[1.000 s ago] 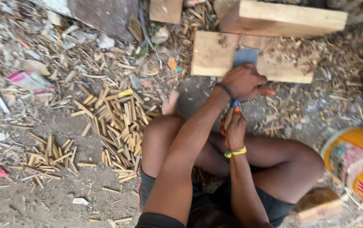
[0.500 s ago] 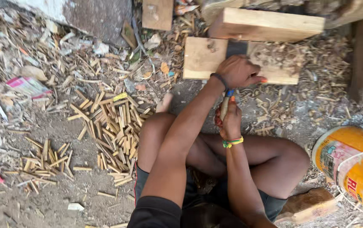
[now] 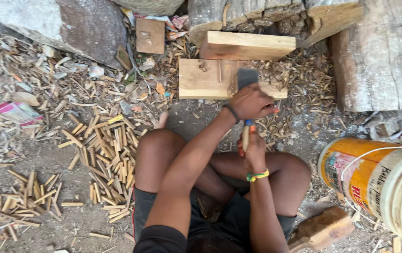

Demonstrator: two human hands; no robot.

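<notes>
Just ahead of our left hand [image 3: 252,100] a flat wooden block [image 3: 201,79] serves as our bench; that hand is closed over a dark blade [image 3: 248,77], while our right hand [image 3: 253,149] grips a thin stick [image 3: 245,136] below it. A slip could drive the blade toward the right fingers, we judge. Left knuckles hide where blade and stick meet

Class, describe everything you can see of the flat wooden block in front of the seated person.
The flat rectangular pale wooden block lies on the ground amid wood shavings, long side across the view. Its top is scuffed, with a thin stick lying on it. A second pale plank sits behind it, perhaps overlapping its far edge. The left hand holds a dark flat blade over its right part.
</notes>
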